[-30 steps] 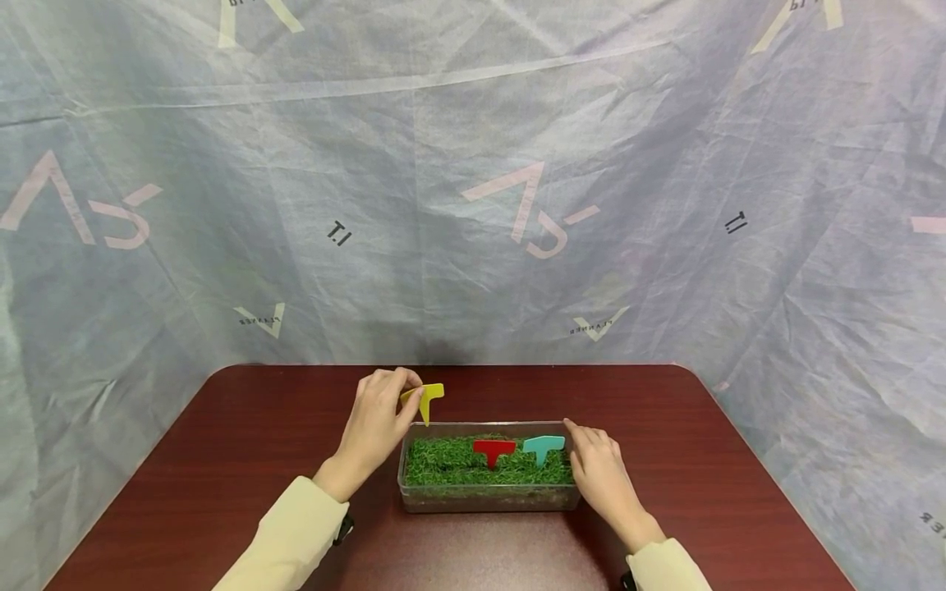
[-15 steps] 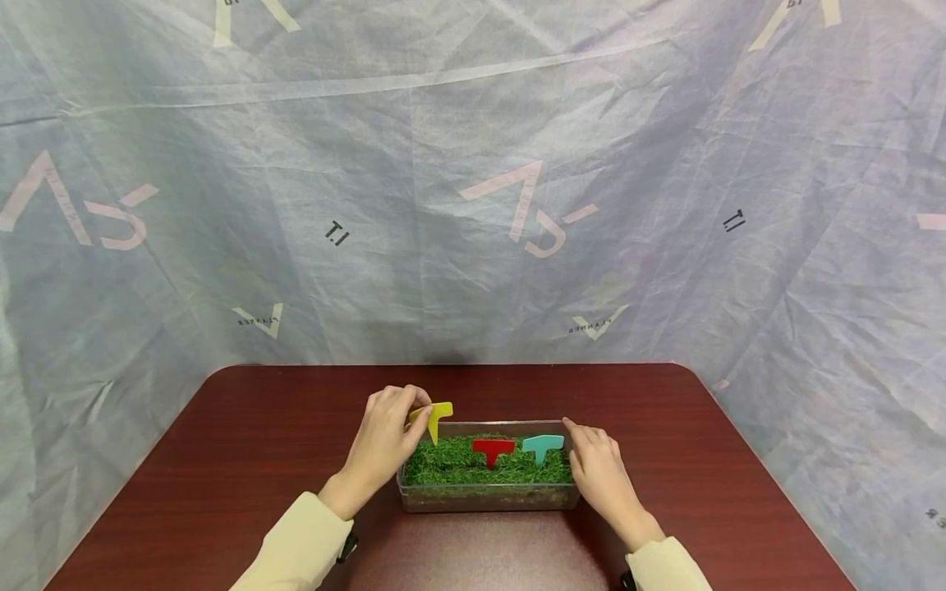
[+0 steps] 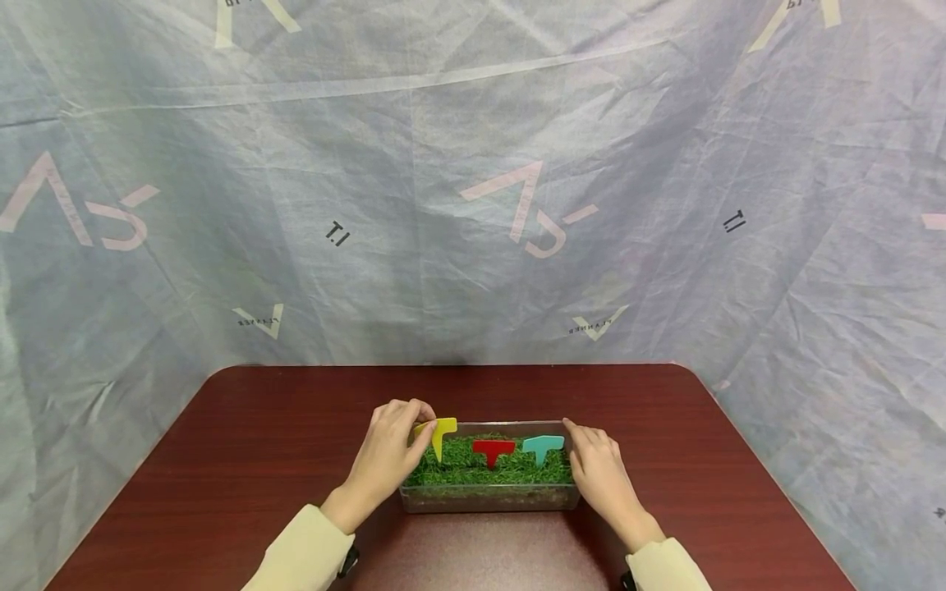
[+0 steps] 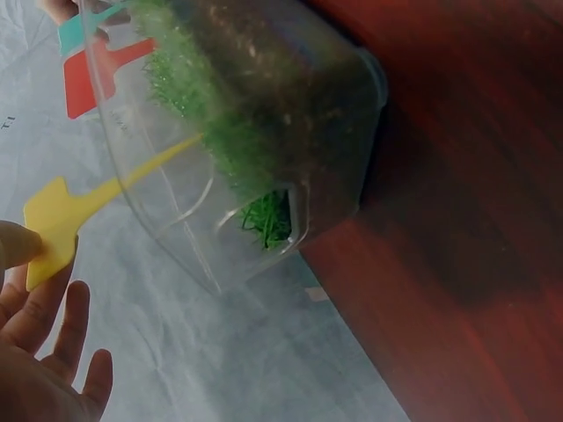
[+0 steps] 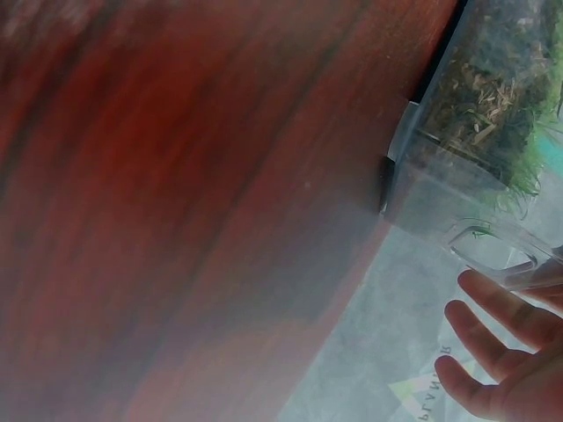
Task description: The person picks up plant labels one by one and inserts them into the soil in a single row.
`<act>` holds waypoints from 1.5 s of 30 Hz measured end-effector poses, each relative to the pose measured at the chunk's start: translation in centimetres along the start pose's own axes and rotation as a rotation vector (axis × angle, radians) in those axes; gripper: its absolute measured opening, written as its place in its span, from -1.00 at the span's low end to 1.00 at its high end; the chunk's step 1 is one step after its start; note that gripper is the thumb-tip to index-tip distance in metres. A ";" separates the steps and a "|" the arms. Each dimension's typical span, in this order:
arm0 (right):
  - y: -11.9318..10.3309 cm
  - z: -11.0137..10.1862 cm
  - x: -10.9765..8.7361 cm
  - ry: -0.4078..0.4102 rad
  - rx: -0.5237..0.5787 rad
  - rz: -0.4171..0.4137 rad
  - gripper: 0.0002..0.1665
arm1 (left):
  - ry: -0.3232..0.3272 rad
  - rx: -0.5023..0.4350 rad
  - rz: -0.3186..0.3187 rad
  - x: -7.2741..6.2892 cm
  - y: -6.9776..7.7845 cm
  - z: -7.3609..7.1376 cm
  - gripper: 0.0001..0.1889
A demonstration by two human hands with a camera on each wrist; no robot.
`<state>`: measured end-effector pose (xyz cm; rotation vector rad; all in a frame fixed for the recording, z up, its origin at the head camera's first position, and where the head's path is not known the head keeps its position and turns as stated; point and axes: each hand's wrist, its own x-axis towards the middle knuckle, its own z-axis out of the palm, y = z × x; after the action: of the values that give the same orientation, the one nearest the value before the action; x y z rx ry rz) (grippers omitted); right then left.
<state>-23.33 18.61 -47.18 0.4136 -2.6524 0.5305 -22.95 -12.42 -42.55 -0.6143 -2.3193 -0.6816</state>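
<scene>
My left hand (image 3: 384,455) pinches a yellow T-shaped plant label (image 3: 446,428) by its head, between thumb and fingers. The label points stem-down over the left end of a clear plastic bin (image 3: 488,499) filled with green grass (image 3: 458,474). In the left wrist view, the tip of the yellow label (image 4: 54,230) meets the grass edge, seen through the bin wall; how deep it goes cannot be told. A red label (image 3: 493,448) and a teal label (image 3: 543,445) stand upright in the grass. My right hand (image 3: 602,476) rests against the bin's right end, fingers extended at the rim.
The bin stands on a dark red wooden table (image 3: 259,460). A grey printed cloth (image 3: 414,205) hangs behind the table and along both sides. In the right wrist view, a handle cut-out (image 5: 493,251) shows in the bin's end wall.
My left hand has moved down and slightly right, lowering the yellow label from above the bin's back left corner to the grass. The right hand and the bin stay in place.
</scene>
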 end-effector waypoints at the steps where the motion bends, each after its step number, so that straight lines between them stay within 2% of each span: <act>1: 0.0 0.0 0.0 0.000 0.000 0.000 -0.50 | -0.003 0.000 0.001 -0.1 0.0 0.0 -0.87; 16: 0.0 0.1 0.0 0.016 -0.007 -0.004 -0.52 | -0.051 -0.005 0.019 -0.9 -0.2 0.7 -0.87; 32: -0.1 -0.1 0.0 -0.005 -0.008 0.006 -0.50 | -0.103 0.011 0.047 -1.5 -0.4 0.9 -0.87; 45: -0.1 -0.1 0.0 -0.012 -0.003 0.011 -0.50 | -0.131 0.005 0.032 -1.5 -0.4 1.2 -0.89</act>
<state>-23.30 18.59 -47.08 0.4020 -2.6680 0.5292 -22.68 -12.41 -44.48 -0.7112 -2.4254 -0.6374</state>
